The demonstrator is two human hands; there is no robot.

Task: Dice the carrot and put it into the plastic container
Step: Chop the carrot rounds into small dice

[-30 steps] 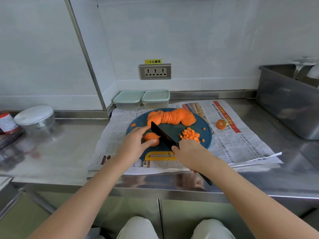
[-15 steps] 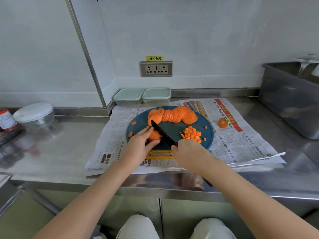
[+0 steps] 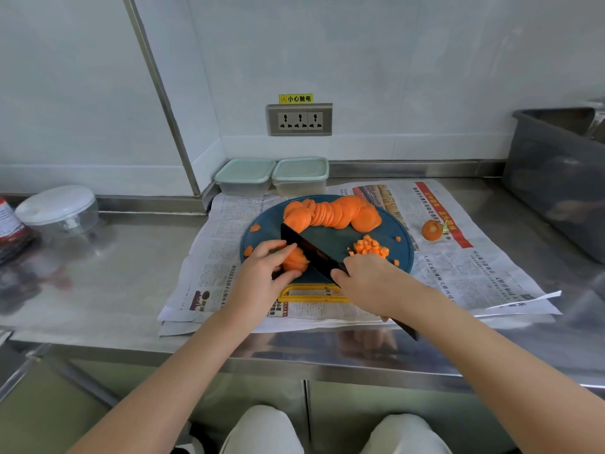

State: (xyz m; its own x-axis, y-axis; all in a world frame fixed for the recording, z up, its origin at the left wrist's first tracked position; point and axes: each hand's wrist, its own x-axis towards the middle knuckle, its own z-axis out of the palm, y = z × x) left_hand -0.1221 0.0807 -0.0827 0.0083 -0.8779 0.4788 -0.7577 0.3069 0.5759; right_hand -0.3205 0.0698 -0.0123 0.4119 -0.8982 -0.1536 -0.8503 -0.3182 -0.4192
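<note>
While the left hand [image 3: 262, 276] curls thumb and fingers round a stack of carrot slices [image 3: 296, 262] at frame centre | right hand [image 3: 366, 283] clamped on knife [image 3: 311, 253], blade just beside the stack | diced carrot [image 3: 370, 249] right of blade on blue board [image 3: 334, 239] | lidded plastic containers [image 3: 245, 176] above, by the wall

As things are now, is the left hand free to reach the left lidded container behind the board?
Likely yes, once it lets go: the left hand holds carrot slices by the knife, but nothing tall stands between it and the left container.
</note>
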